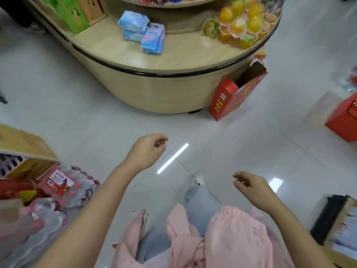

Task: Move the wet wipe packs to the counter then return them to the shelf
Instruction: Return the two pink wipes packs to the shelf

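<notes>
Floor: pale glossy tiles (87, 122) run under everything, with a strip light mirrored near the middle.
Cardboard box (21, 144): at nine o'clock, on the left edge.
Bottle packs (63, 182): shrink-wrapped with red labels, at eight o'clock, just below the cardboard box.
Green boxes (71, 14): at eleven o'clock, standing on the display stand's lower tier.
Left hand (146, 149): near centre, over the floor, fingers loosely curled and holding nothing.
Wet wipe packs (135, 26): at twelve o'clock, a small blue stack with a pink-and-blue pack leaning against its right side, on the lower tier, well apart from both hands.
Display stand (183, 53): round, light wood with a black rim, filling the top of the view.
Right hand (251, 185): at four o'clock, fingers relaxed and slightly bent, gripping nothing.
Fruit cups (241, 22): at one o'clock, orange and yellow, clustered on the same tier.
Red carton (235, 93): at two o'clock, open-topped, tilted against the display stand's base.
Red box (343, 120): at three o'clock, on the floor by the right edge.
</notes>
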A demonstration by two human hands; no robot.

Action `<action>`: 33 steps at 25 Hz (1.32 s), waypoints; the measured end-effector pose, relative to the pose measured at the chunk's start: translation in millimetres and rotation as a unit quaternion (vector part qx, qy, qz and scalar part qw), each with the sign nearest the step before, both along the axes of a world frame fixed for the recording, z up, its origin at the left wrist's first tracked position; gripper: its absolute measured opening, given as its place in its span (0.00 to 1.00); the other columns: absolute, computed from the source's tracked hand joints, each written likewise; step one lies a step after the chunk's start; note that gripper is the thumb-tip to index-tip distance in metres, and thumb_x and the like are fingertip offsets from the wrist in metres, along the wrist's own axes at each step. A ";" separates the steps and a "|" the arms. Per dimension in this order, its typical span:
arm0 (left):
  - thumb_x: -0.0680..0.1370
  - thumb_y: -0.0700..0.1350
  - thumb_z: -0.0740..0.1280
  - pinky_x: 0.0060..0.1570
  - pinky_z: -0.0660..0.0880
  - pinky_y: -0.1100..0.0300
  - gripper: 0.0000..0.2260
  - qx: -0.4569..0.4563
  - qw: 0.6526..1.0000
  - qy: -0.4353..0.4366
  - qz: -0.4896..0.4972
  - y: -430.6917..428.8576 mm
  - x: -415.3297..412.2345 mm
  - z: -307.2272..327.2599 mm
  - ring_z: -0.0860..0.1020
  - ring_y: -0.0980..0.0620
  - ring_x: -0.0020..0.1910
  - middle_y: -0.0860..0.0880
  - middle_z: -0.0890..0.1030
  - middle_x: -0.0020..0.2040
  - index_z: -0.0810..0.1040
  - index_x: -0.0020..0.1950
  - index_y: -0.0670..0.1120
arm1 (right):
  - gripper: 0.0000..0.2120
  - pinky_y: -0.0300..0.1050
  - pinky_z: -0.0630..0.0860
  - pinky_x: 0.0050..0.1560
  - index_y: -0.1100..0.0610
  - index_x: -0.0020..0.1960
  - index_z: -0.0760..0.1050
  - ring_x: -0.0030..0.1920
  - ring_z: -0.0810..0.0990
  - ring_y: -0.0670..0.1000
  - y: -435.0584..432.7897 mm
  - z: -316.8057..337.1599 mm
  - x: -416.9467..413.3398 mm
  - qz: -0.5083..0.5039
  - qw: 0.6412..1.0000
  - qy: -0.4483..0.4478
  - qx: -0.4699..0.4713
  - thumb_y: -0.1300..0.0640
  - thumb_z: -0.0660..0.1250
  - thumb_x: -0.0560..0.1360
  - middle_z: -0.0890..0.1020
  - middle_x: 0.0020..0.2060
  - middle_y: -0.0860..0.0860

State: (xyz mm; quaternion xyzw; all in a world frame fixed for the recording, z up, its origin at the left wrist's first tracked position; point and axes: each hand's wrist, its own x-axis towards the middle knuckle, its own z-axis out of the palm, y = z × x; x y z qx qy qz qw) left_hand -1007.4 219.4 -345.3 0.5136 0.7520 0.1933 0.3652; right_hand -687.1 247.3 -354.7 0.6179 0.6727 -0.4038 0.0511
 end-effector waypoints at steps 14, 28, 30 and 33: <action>0.77 0.40 0.64 0.43 0.71 0.75 0.10 -0.081 0.983 -0.082 0.141 240.6 -166.7 -42.3 0.78 0.58 0.42 0.53 0.81 0.47 0.80 0.57 0.47 | 0.12 0.41 0.75 0.43 0.57 0.58 0.76 0.41 0.80 0.48 400.2 -12.6 -289.2 0.206 0.977 -0.003 0.047 0.56 0.63 0.77 0.82 0.49 0.55; 0.75 0.49 0.69 0.57 0.66 0.64 0.21 -0.077 0.974 -0.117 0.181 484.1 -340.7 -123.0 0.75 0.49 0.61 0.45 0.77 0.63 0.73 0.66 0.42 | 0.27 0.43 0.73 0.55 0.58 0.68 0.68 0.51 0.76 0.49 515.1 -105.0 -497.9 -0.265 0.953 0.147 -0.028 0.53 0.71 0.72 0.77 0.53 0.49; 0.74 0.46 0.69 0.47 0.68 0.65 0.13 -0.059 0.973 -0.145 0.167 498.1 -331.2 -138.1 0.78 0.49 0.53 0.45 0.81 0.54 0.77 0.56 0.43 | 0.23 0.44 0.74 0.53 0.60 0.65 0.70 0.46 0.77 0.47 520.3 -119.9 -509.4 -0.286 0.941 0.176 -0.037 0.56 0.71 0.72 0.77 0.45 0.44; 0.75 0.44 0.68 0.41 0.70 0.66 0.08 -0.058 0.954 -0.212 0.203 505.5 -318.2 -152.8 0.78 0.54 0.47 0.52 0.80 0.47 0.77 0.53 0.47 | 0.16 0.47 0.78 0.48 0.56 0.54 0.72 0.42 0.80 0.46 517.9 -142.2 -518.7 -0.317 0.919 0.232 -0.039 0.58 0.73 0.70 0.80 0.43 0.46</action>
